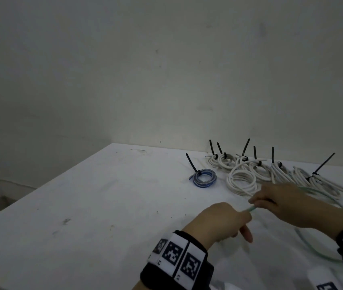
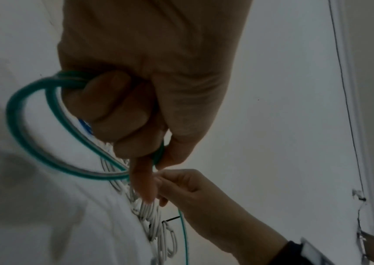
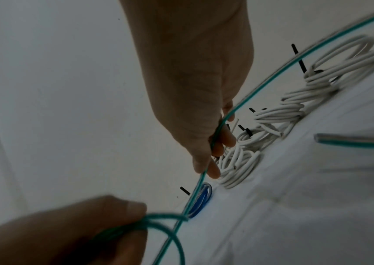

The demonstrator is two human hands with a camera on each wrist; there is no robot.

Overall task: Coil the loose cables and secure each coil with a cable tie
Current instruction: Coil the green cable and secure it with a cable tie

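Note:
A thin green cable (image 1: 312, 251) trails over the white table (image 1: 103, 206). My left hand (image 1: 225, 221) grips a small coil of that green cable (image 2: 36, 129) in its curled fingers, with the loop hanging below the fist. Just beyond it my right hand (image 1: 277, 200) pinches the running length of the green cable (image 3: 217, 132) between thumb and fingers. The free end of the green cable (image 3: 351, 142) lies on the table to the right. Behind the hands lie several white coils (image 1: 242, 182) bound with black cable ties (image 1: 322, 164).
A small blue coil (image 1: 203, 177) with a black tie lies left of the white coils. The wall (image 1: 166, 80) rises right behind the row of coils. The table's left edge (image 1: 47, 181) runs diagonally, with bare tabletop left of my hands.

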